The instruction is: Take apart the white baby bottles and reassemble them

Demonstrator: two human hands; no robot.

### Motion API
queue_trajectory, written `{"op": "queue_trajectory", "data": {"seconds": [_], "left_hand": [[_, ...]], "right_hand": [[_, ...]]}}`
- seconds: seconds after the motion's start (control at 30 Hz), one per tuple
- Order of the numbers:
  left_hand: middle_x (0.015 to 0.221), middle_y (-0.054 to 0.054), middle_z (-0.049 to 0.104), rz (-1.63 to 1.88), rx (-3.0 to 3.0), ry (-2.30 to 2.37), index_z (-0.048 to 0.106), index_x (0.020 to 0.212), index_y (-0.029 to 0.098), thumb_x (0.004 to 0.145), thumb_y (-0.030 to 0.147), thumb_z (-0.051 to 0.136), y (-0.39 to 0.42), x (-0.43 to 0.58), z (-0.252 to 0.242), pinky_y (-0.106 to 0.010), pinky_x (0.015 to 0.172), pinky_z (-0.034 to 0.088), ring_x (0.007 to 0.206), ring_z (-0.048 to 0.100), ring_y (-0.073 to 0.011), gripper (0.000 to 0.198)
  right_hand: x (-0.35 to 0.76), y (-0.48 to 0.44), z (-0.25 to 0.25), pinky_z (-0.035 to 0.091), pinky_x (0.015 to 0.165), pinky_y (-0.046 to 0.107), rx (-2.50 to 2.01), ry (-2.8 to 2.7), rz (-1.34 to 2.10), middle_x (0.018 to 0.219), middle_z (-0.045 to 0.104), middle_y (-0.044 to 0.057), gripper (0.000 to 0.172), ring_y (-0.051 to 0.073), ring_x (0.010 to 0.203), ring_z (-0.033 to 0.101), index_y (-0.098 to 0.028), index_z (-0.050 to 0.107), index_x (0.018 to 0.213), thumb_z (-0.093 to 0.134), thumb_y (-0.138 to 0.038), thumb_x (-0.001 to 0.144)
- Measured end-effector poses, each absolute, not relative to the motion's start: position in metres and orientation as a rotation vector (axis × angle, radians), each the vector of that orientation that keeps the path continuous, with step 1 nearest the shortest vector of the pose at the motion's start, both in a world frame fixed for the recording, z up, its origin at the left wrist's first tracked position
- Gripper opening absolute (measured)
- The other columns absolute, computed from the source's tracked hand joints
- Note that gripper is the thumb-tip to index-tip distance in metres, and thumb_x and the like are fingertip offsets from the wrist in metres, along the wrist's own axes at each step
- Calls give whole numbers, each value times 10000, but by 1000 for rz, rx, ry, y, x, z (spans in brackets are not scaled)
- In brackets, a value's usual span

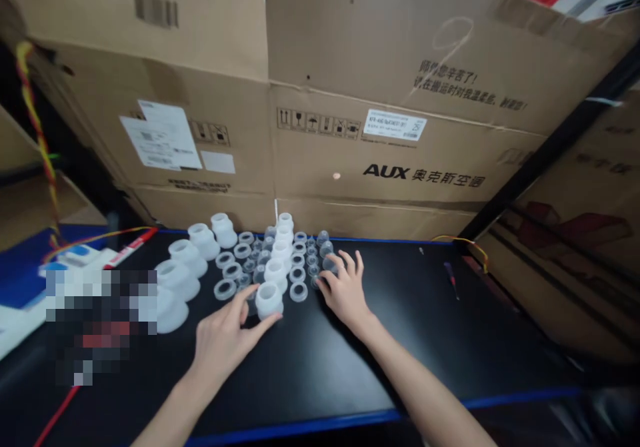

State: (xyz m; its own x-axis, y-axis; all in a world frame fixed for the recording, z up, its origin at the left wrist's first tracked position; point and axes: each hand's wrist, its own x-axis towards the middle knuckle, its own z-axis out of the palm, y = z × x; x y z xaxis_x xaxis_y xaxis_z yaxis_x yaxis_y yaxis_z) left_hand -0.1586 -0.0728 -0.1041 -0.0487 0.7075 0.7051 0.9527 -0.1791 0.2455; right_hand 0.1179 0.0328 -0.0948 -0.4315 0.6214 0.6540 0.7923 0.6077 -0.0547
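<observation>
My left hand (227, 330) has thumb and fingers around a small white bottle (270, 302) at the near end of a row of similar white bottles (281, 250). Just right of the rows, my right hand (347, 290) bends its thumb and index finger around a clear dome cap (329, 264), partly hidden by the fingers; its other fingers are spread. Between the hands lie white rings (299, 292) and small clear nipple-like pieces (313, 260). More translucent rings (225, 290) and clear domes (259, 273) sit to the left of the bottle row.
Larger white funnel-shaped pieces (187, 257) stand in a slanting row at left. A red-and-white marker (133, 247) and white power strip (85, 260) lie beyond them. Cardboard boxes (320, 153) wall off the back. A small screwdriver (451, 279) rests on the black table (425, 340) at right.
</observation>
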Motion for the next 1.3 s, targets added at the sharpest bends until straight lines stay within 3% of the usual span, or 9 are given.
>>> {"op": "queue_trajectory", "data": {"seconds": [0.27,0.4,0.5,0.6,0.67,0.77,0.93,1.07,1.3], "left_hand": [[649,25,624,-1016,-1937,-1746,750,1124,186,946,827,592,-69,-160,-103,-259,546,373,557,637,-132,684],[640,49,600,-1033,-1988,-1783,706,1261,185,914,778,700,-70,-162,-98,-245,534,356,525,606,-122,687],[617,91,535,-1221,-2009,-1665,628,1242,170,852,705,825,-73,-163,-93,-233,513,362,472,531,-104,691],[581,91,487,-1409,-2121,-1283,532,878,213,870,451,902,-77,-158,-87,-245,512,354,468,468,-89,441],[577,74,497,-1393,-2237,-1104,448,762,222,908,270,861,-79,-152,-84,-265,527,349,485,465,-88,440],[576,66,489,-1287,-2385,-1028,440,728,215,932,143,781,-80,-142,-84,-298,527,316,488,447,-90,404],[589,60,503,-1268,-2462,-1054,472,739,207,929,110,737,-82,-137,-90,-312,527,305,496,456,-94,340],[600,51,537,-1248,-2511,-1038,507,751,203,935,109,713,-84,-135,-90,-313,530,318,499,472,-98,291],[572,34,531,-1047,-2642,-1101,542,711,206,996,155,649,-87,-131,-85,-328,540,317,493,489,-112,310]], "right_hand": [[113,35,-99,92,1324,727,-1082,-2147,-325,1390,685,91,101,371,1449,456,-249,799,966,770,-340,1000],[116,33,-91,63,1311,763,-1074,-2134,-324,1416,665,120,234,398,1453,455,-258,801,1096,762,-468,999],[122,35,-85,148,1304,742,-1071,-2062,-272,1436,649,125,306,389,1431,480,-278,745,1267,712,-468,1030],[130,40,-86,304,1264,677,-1097,-1953,-131,1446,616,144,334,364,1385,522,-264,692,1339,651,-448,1063],[134,45,-91,401,1208,625,-1112,-1907,-13,1455,588,165,370,354,1369,535,-244,654,1385,596,-454,1086],[137,52,-100,455,1164,584,-1129,-1911,123,1494,542,190,473,356,1391,522,-223,561,1492,541,-490,1102],[133,60,-103,409,1204,616,-1112,-1973,122,1567,465,227,730,388,1446,484,-196,429,1607,633,-594,1030],[128,69,-108,393,1235,616,-1027,-1893,244,1584,457,213,681,361,1482,462,-203,409,1629,498,-600,1082],[145,93,-138,532,1158,518,-1049,-1328,825,1577,504,196,661,270,1376,614,-237,448,1591,202,-648,1136]]}}
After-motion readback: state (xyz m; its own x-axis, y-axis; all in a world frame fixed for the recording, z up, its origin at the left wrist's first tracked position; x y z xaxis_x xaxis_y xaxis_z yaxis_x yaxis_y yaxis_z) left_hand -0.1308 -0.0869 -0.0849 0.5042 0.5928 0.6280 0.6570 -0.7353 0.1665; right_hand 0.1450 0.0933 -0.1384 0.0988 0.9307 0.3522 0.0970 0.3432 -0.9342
